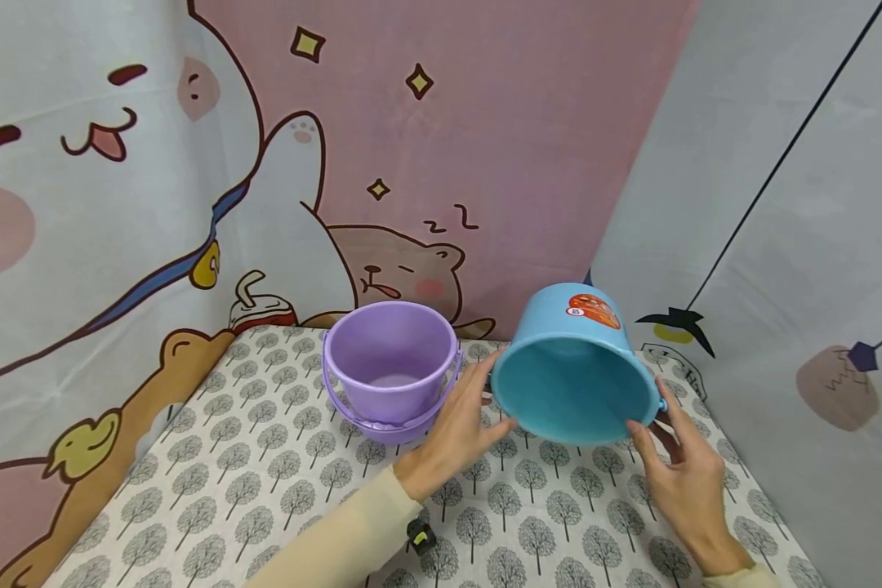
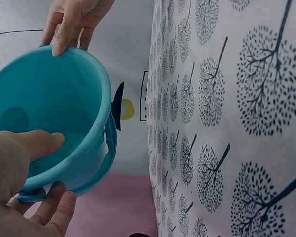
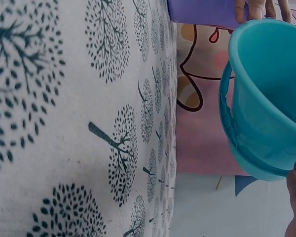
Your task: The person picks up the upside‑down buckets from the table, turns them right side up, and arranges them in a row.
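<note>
A light-blue bucket (image 1: 573, 388) is held up at the right of the head view, tipped so that its mouth faces me. My left hand (image 1: 457, 429) grips the rim on its left side, thumb inside and fingers outside, as the left wrist view shows. On the opposite side my right hand (image 1: 685, 482) pinches the rim near a handle joint. The blue handle (image 3: 227, 116) hangs along the bucket's outer wall. A red-orange sticker (image 1: 594, 310) is on the wall. Both wrist views show a gap between this bucket and the table.
A purple bucket (image 1: 389, 400) stands upright at the back middle of the table, just left of my left hand, its handle (image 1: 338, 412) lowered in front. The tablecloth (image 1: 265, 490) has a tree print. Cartoon-printed cloth (image 1: 514, 163) hangs behind and on both sides.
</note>
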Tool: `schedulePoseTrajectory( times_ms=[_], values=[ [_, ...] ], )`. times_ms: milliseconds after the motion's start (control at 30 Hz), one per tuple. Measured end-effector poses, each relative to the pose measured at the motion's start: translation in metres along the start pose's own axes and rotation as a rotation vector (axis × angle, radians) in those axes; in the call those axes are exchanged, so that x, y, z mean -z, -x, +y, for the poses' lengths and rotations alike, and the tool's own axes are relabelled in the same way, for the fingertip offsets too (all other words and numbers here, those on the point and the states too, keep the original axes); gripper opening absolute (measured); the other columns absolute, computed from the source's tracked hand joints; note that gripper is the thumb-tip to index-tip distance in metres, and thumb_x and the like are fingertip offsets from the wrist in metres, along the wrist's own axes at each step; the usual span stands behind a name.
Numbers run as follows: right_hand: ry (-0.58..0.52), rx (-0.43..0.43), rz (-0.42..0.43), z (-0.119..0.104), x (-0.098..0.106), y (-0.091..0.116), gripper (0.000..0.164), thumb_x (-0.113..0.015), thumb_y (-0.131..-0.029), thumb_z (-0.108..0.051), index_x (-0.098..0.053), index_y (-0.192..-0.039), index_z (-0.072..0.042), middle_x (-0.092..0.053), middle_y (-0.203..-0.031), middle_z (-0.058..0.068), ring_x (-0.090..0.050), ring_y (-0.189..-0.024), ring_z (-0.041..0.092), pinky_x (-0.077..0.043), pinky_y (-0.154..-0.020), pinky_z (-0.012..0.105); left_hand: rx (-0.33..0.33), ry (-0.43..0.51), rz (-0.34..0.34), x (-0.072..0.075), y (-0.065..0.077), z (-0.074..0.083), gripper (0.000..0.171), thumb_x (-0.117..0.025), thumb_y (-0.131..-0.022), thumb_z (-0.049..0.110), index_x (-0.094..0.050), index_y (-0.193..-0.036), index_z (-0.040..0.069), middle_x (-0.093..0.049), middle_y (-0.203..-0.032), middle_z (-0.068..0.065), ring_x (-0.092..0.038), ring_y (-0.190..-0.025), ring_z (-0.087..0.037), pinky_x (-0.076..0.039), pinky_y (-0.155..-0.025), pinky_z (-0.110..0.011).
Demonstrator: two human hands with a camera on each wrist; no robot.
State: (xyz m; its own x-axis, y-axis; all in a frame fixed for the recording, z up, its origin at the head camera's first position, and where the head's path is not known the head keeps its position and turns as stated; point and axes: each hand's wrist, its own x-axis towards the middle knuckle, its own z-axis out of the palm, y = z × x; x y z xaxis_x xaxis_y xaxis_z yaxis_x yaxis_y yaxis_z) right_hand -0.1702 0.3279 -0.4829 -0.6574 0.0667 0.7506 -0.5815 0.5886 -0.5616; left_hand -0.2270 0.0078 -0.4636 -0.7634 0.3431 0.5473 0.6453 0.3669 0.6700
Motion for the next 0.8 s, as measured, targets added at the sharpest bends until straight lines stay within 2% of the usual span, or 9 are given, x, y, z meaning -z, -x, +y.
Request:
schedulePoseTrajectory(
  times_ms=[133,233,367,500,567,667,800],
  values=[
    [-0.024,0.027,0.005,-0.001,0.001,-0.002,0.104,-0.078,-0.088,0.034,-0.046,-0.177,-0.01,-0.059,-0.169,-0.019,-0.066,-0.141,-0.01,-0.057,-0.114,0.013,-0.014,-0.006,-0.011,0.002,0.002,-0.001,0.124,-0.099,-0.09,0.001,-0.023,-0.187,0.015,-0.058,-0.169,-0.02,-0.069,-0.145,-0.031,-0.069,-0.111,-0.028],
    [-0.035,0.047,0.002,0.0,0.001,-0.003,0.107,-0.079,-0.086,0.034,-0.046,-0.177,-0.009,-0.059,-0.17,-0.016,-0.066,-0.142,-0.009,-0.058,-0.114,0.014,-0.015,0.011,-0.014,0.003,0.003,-0.001,0.125,-0.098,-0.091,0.002,-0.02,-0.188,0.017,-0.052,-0.178,-0.019,-0.065,-0.152,-0.033,-0.069,-0.117,-0.038],
    [-0.027,0.056,-0.013,0.0,0.002,-0.002,0.112,-0.082,-0.083,0.034,-0.043,-0.179,-0.009,-0.058,-0.169,-0.018,-0.065,-0.143,-0.01,-0.057,-0.115,0.013,-0.021,-0.008,-0.004,0.005,0.005,-0.001,0.128,-0.099,-0.091,0.007,-0.016,-0.188,0.02,-0.045,-0.185,-0.014,-0.058,-0.162,-0.034,-0.059,-0.131,-0.051],
    [-0.022,0.046,-0.034,0.0,0.004,0.0,0.115,-0.083,-0.08,0.035,-0.042,-0.18,-0.006,-0.054,-0.169,-0.023,-0.063,-0.143,-0.01,-0.054,-0.119,0.012,-0.037,-0.046,0.006,0.007,0.005,0.001,0.133,-0.101,-0.09,0.01,-0.014,-0.189,0.022,-0.044,-0.186,-0.013,-0.054,-0.167,-0.033,-0.051,-0.137,-0.053],
    [-0.022,0.039,-0.045,0.001,0.005,0.0,0.116,-0.084,-0.079,0.035,-0.041,-0.18,-0.005,-0.052,-0.17,-0.024,-0.063,-0.143,-0.01,-0.053,-0.122,0.012,-0.042,-0.053,0.007,0.008,0.005,0.001,0.134,-0.101,-0.089,0.011,-0.013,-0.189,0.024,-0.044,-0.186,-0.013,-0.053,-0.168,-0.033,-0.051,-0.137,-0.053],
    [-0.028,0.04,-0.061,0.002,0.006,0.0,0.118,-0.086,-0.077,0.034,-0.041,-0.179,-0.003,-0.053,-0.169,-0.023,-0.063,-0.143,-0.009,-0.053,-0.124,0.012,-0.047,-0.046,0.005,0.011,0.005,0.001,0.136,-0.102,-0.088,0.012,-0.011,-0.189,0.026,-0.04,-0.189,-0.013,-0.046,-0.173,-0.034,-0.042,-0.142,-0.057],
    [-0.025,0.071,-0.082,0.004,0.008,-0.002,0.128,-0.091,-0.068,0.035,-0.04,-0.179,-0.001,-0.054,-0.17,-0.019,-0.062,-0.146,-0.007,-0.052,-0.125,0.011,-0.073,-0.04,0.011,0.013,0.005,0.0,0.138,-0.103,-0.086,0.01,-0.012,-0.189,0.022,-0.039,-0.189,-0.014,-0.045,-0.174,-0.036,-0.038,-0.143,-0.06]
  ],
)
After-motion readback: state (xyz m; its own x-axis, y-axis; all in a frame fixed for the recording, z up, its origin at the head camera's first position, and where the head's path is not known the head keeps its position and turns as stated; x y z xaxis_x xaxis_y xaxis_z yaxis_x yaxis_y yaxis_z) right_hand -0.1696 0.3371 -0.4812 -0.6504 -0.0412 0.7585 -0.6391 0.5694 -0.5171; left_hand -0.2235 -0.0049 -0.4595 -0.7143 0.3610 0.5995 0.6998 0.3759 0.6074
